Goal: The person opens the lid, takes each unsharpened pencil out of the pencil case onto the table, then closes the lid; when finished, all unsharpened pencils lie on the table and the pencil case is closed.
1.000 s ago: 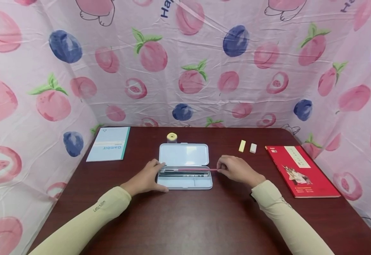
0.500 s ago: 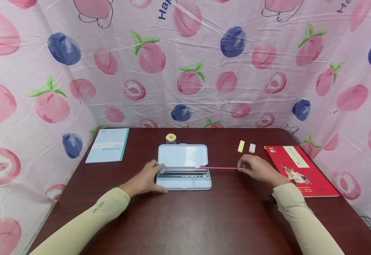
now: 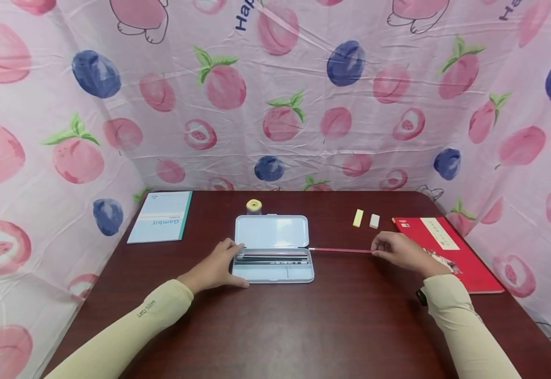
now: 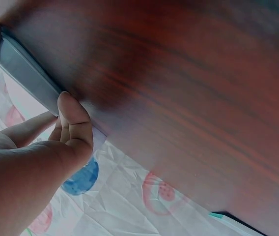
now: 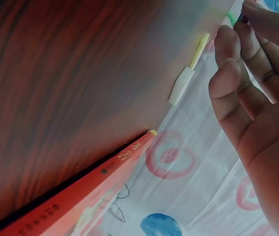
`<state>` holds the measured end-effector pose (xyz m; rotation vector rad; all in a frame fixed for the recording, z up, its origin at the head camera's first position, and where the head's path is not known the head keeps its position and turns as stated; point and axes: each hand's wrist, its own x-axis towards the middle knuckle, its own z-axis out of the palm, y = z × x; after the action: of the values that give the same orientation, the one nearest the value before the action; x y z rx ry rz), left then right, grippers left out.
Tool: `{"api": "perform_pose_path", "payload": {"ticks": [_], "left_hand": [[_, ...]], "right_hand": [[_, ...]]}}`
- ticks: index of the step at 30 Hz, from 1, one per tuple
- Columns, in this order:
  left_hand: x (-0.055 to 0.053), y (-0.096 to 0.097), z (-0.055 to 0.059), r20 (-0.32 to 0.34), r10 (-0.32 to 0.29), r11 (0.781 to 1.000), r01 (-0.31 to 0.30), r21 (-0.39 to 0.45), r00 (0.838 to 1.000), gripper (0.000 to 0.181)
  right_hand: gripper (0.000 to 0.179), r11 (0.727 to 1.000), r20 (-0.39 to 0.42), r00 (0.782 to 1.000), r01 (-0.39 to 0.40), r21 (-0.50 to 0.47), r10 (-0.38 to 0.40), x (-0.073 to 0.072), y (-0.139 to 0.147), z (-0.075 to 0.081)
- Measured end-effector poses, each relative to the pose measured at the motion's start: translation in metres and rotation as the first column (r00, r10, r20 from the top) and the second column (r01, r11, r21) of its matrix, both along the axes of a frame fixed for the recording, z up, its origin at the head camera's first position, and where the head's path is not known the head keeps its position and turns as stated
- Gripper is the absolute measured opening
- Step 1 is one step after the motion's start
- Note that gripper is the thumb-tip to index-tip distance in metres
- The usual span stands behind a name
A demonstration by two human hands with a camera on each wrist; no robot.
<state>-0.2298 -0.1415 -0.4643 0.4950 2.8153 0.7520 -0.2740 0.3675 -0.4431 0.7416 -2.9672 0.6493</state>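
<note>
While left hand (image 3: 212, 267) grips pencil case (image 3: 258, 272) (fingers clamped across end), right hand (image 3: 400, 252) pinches red pencil (image 3: 342, 250).

Tabletop (image 3: 275, 329): dark wood grain, smooth, soft sheen. Pencil case (image 3: 255, 231) toward far edge: smooth; lid shines with a bright reflection; metal or plastic, cannot tell. Notebook (image 3: 160, 217), far left corner: paper, looks matt. Red book (image 3: 475, 271), right edge: smooth cover. Curtain (image 3: 171, 139) beyond far edge: creased cloth. Sleeves (image 3: 126, 329): matt cloth.
</note>
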Motion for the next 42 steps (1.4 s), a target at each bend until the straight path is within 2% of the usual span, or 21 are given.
{"api": "perform_pose_path", "payload": {"ticks": [3,11,24,42], "left_hand": [[0.000,0.000,0.000,0.001,-0.001,1.000,0.001,-0.002,1.000,0.107],[0.000,0.000,0.000,0.001,0.000,1.000,0.000,0.001,1.000,0.107],[0.001,0.000,0.000,0.004,-0.001,1.000,0.001,0.007,1.000,0.107],[0.001,0.001,0.001,0.003,0.007,1.000,-0.007,-0.008,1.000,0.106]], "right_hand": [[0.014,1.000,0.024,1.000,0.019,0.006,-0.019,-0.002,0.003,-0.002],[0.013,1.000,0.049,0.999,0.008,0.005,-0.008,-0.009,0.003,-0.006],[0.010,0.995,0.046,0.998,0.028,0.096,-0.033,-0.015,-0.009,-0.009],[0.010,0.990,0.051,0.995,0.080,0.115,-0.086,-0.017,-0.013,-0.007]]}}
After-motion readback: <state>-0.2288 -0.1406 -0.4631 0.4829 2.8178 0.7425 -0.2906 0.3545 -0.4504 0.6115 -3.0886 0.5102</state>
